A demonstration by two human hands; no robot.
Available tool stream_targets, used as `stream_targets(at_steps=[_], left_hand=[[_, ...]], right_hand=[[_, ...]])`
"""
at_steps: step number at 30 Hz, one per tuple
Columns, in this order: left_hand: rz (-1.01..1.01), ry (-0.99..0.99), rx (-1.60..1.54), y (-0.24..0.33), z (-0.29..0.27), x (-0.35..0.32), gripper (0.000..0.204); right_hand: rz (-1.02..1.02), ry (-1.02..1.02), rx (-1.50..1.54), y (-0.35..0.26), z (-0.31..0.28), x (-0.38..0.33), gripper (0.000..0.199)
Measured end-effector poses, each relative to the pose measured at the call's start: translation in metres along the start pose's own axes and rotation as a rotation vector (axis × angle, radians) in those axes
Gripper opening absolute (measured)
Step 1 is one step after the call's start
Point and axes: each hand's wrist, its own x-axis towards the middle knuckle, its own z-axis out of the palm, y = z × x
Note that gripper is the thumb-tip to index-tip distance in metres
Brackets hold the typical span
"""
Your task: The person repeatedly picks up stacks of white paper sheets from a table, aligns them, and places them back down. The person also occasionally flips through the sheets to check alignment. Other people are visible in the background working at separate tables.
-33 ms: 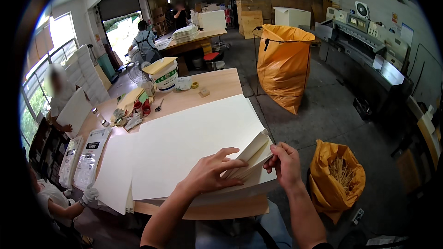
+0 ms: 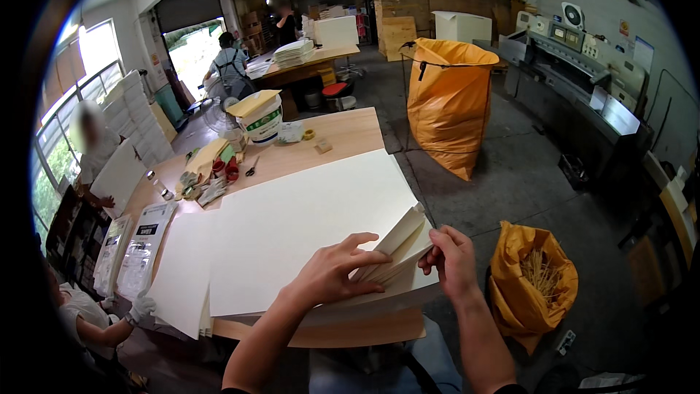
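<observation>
A large stack of cream paper sheets (image 2: 306, 219) lies on a wooden table (image 2: 350, 131). At its near right corner a bunch of sheets (image 2: 401, 237) is bent upward. My left hand (image 2: 332, 273) lies over this lifted bunch, fingers spread on top and thumb below. My right hand (image 2: 452, 259) pinches the raised corner edge from the right. A second, lower pile of sheets (image 2: 182, 270) sits to the left of the stack.
A white bucket (image 2: 261, 120), scissors and small items stand at the table's far left. A tall orange bag (image 2: 448, 102) and a smaller open orange bag of strips (image 2: 536, 284) are on the floor to the right. A gloved person (image 2: 138, 306) works at the left; others stand farther back.
</observation>
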Motion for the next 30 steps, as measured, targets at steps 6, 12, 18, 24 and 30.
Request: stream_targets(at_steps=[6,12,18,24,30], left_hand=[[-0.036,0.002,-0.007,0.002,0.0,-0.001,0.05],[0.23,-0.016,0.329,-0.004,0.027,-0.007,0.054],[0.155,0.029,0.471,-0.005,0.044,-0.009,0.081],[0.026,0.062,0.382,-0.007,0.047,-0.01,0.078],[0.011,-0.057,0.324,-0.004,0.036,-0.001,0.07]], right_hand=[[-0.843,0.34,-0.948,0.031,-0.014,-0.027,0.03],[-0.562,-0.397,-1.338,0.043,-0.01,-0.047,0.041],[-0.553,-0.384,-1.399,0.042,-0.012,-0.052,0.046],[-0.547,-0.396,-1.366,0.038,-0.014,-0.048,0.038],[-0.34,0.279,-1.205,0.008,-0.044,-0.051,0.025]])
